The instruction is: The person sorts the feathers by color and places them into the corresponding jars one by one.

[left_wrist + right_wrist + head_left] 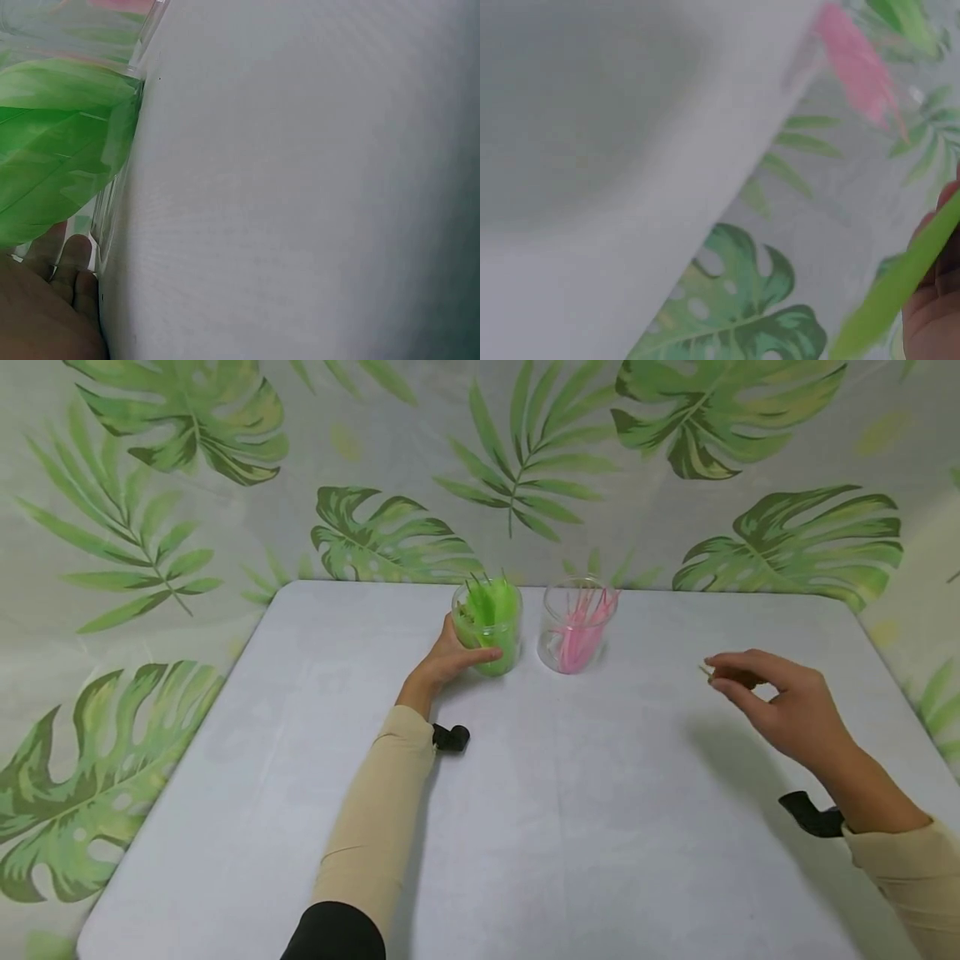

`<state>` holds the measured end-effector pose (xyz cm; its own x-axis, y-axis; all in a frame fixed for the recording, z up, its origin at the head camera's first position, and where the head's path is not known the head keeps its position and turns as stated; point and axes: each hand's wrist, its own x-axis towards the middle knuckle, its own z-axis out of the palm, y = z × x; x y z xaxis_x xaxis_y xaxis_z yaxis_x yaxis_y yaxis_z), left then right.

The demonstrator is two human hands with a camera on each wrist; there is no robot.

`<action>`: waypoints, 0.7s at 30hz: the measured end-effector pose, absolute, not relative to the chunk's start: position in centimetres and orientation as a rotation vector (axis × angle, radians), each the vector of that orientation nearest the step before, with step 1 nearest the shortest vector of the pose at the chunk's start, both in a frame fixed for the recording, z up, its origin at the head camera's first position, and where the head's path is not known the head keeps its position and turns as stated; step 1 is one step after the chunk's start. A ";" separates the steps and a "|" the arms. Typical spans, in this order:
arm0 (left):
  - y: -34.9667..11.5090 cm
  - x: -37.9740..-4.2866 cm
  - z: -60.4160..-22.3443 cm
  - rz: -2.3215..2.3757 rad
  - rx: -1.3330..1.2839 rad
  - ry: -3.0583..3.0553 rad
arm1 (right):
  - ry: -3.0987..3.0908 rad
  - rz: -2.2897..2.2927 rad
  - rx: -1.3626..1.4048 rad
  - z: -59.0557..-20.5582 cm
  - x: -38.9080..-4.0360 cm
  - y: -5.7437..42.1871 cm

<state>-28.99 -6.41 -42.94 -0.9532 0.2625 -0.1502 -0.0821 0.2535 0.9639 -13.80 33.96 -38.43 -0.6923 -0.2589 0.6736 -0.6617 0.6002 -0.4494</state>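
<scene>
My left hand (452, 656) grips a clear cup (495, 631) from its left side, thumb across the front. Bright green feathers (491, 602) fill that cup, their thin quills pointing up past the rim. In the left wrist view the feathers press against the clear wall, with curled fingers (73, 262) below. To the right stands a second clear cup (551, 643) with pink feathers (581, 639) leaning in it. Off to the right, my right hand (783, 702) is raised above the table, thumb and fingertips pinching a green feather (900, 292), mostly hidden in the head view.
A white-covered table (562, 827) lies under both hands. Behind it and around its sides hangs a leaf-printed cloth (570, 410). Both cups stand near the table's back edge, a small gap between them. Black wrist mounts (452, 738) stick out from the forearms.
</scene>
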 end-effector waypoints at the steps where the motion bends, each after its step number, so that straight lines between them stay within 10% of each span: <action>1: -6.4 -29.0 -42.9 1.756 0.166 2.246 | -2.272 1.011 0.693 -37.9 -14.0 33.9; 21: -6.4 -29.2 -43.1 1.790 0.180 2.228 | -2.338 1.546 0.556 -34.4 -15.6 33.0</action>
<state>-29.23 -6.42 -43.14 -0.9539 0.2676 -0.1361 -0.0753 0.2256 0.9713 -15.59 33.04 -34.38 -0.8855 -0.1605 0.4361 -0.4641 0.3522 -0.8127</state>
